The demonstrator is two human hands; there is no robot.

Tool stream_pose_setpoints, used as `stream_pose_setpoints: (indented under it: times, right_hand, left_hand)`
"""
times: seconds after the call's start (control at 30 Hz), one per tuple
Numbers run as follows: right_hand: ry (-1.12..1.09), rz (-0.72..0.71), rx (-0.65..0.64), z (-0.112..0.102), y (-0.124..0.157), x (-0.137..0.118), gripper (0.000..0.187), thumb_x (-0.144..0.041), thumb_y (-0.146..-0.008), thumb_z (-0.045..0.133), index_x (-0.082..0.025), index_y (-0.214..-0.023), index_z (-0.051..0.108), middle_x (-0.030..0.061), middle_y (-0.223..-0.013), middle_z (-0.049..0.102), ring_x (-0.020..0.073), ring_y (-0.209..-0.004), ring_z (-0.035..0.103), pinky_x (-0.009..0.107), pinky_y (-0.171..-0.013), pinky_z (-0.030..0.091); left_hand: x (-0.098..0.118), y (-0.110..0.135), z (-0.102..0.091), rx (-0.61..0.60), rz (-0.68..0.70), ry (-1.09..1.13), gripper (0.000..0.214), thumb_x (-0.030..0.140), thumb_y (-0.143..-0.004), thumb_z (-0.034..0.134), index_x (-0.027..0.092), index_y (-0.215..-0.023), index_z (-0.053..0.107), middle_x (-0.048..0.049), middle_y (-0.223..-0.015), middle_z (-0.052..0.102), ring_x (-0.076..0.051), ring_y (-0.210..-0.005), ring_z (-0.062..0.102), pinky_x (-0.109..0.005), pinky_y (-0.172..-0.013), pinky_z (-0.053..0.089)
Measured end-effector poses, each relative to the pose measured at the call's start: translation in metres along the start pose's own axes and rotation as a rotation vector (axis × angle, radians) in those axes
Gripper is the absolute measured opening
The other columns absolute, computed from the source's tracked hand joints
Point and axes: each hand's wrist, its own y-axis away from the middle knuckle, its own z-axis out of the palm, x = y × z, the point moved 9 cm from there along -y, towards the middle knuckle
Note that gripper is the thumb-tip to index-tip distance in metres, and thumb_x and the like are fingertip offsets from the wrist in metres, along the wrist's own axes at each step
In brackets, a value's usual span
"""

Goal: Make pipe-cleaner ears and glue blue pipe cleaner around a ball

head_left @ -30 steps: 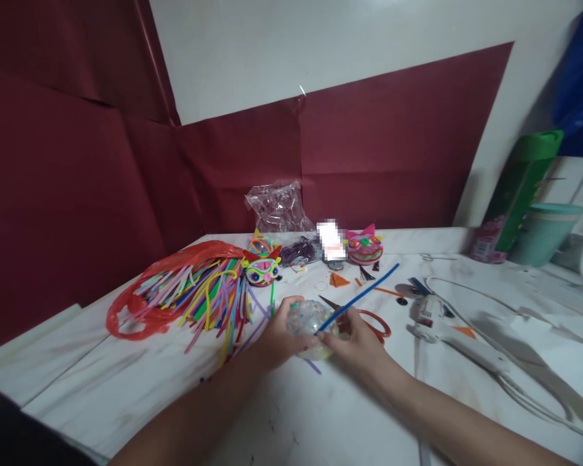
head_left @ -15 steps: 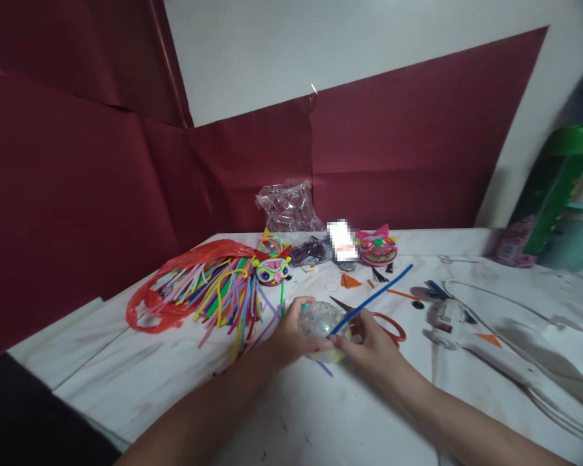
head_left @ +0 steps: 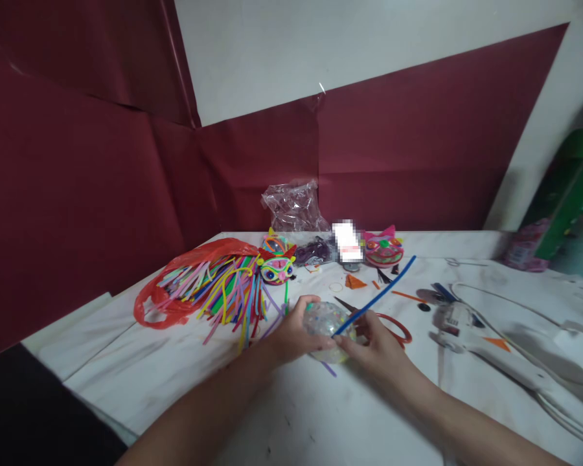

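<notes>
Clear ball: see-through, coloured flecks inside (head_left: 323,318); mid-desk, well in from the back edge, between both hands. Underside hidden; cannot tell whether it rests on the surface.
Left hand: wrapped round the left side of the ball, gripping it (head_left: 296,333).
Right hand: thumb and fingers closed on the low end of a blue strip, at the ball's right side (head_left: 373,340).
Blue strip: slants up from the ball toward the desk's back right corner, far end free (head_left: 388,290). Cannot tell whether the low end is fixed to the ball.
Desk: white, grey-veined top (head_left: 311,414).
Purple strip: short length showing on the near side of the ball (head_left: 329,369).
Scissors: orange handles, just beyond the right hand, partly covered by it (head_left: 404,331).
Left-edge side: red plastic bag (head_left: 228,246), spilling many coloured strips (head_left: 233,294); blue-eyed craft face at their right end (head_left: 278,270).
Back edge: crumpled clear wrapper (head_left: 296,204); pixelated white rectangle (head_left: 348,241); pink craft face with pointed ears just right of it (head_left: 383,249).
Right side: white corded tool, glue-gun shaped, lying flat (head_left: 459,323); small black disc to its left (head_left: 423,307).
</notes>
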Motion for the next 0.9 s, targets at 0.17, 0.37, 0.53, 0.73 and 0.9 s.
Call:
stream_pose_setpoints:
  times: [0.17,0.37,0.53,0.73,0.9]
  right_hand:
    - [0.020,-0.040,0.017,-0.004,0.003,-0.007,0.035,-0.049,-0.065,0.062,-0.020,-0.081,0.052,0.0016,-0.073,0.059,0.0204,-0.070,0.057,0.032,-0.063,0.046]
    - [0.076,-0.064,0.034,-0.022,-0.010,-0.010,0.031,-0.045,-0.070,0.057,-0.020,-0.088,0.056,0.0038,-0.082,0.063,0.0208,-0.075,0.060,0.033,-0.066,0.047]
    - [0.141,-0.026,0.119,-0.074,-0.021,-0.015,0.029,-0.041,-0.070,0.059,-0.020,-0.090,0.060,0.0069,-0.096,0.066,0.0203,-0.081,0.063,0.032,-0.072,0.048]
    - [0.380,-0.015,0.145,-0.153,-0.015,-0.005,0.026,-0.035,-0.084,0.045,-0.017,-0.086,0.064,0.0042,-0.081,0.068,0.0182,-0.072,0.061,0.029,-0.066,0.045]
    - [1.046,-0.034,-0.008,-0.156,-0.002,0.017,0.022,-0.013,-0.075,0.054,-0.020,-0.090,0.068,0.0091,-0.096,0.069,0.0249,-0.096,0.059,0.031,-0.077,0.043]
  left_hand:
    - [-0.005,-0.002,-0.001,0.003,0.012,0.090,0.086,0.024,-0.056,0.080,0.024,-0.130,0.038,-0.0080,-0.112,0.056,-0.024,-0.097,0.057,-0.034,-0.080,0.044]
    - [-0.011,-0.007,-0.011,0.043,0.042,0.204,0.092,0.020,-0.055,0.079,0.024,-0.135,0.033,-0.0086,-0.117,0.056,-0.025,-0.103,0.057,-0.035,-0.086,0.044]
    - [-0.012,-0.011,-0.014,0.032,-0.001,0.248,0.085,0.027,-0.058,0.078,0.025,-0.132,0.036,-0.0058,-0.108,0.062,-0.023,-0.094,0.062,-0.033,-0.082,0.047]
    - [-0.012,-0.021,-0.023,0.153,-0.038,0.174,0.077,0.035,-0.055,0.077,0.026,-0.124,0.046,-0.0051,-0.104,0.067,-0.026,-0.091,0.065,-0.035,-0.077,0.050]
    - [-0.012,-0.020,-0.020,0.159,-0.052,0.184,0.076,0.037,-0.056,0.078,0.026,-0.124,0.046,-0.0083,-0.118,0.063,-0.029,-0.105,0.061,-0.037,-0.085,0.050]
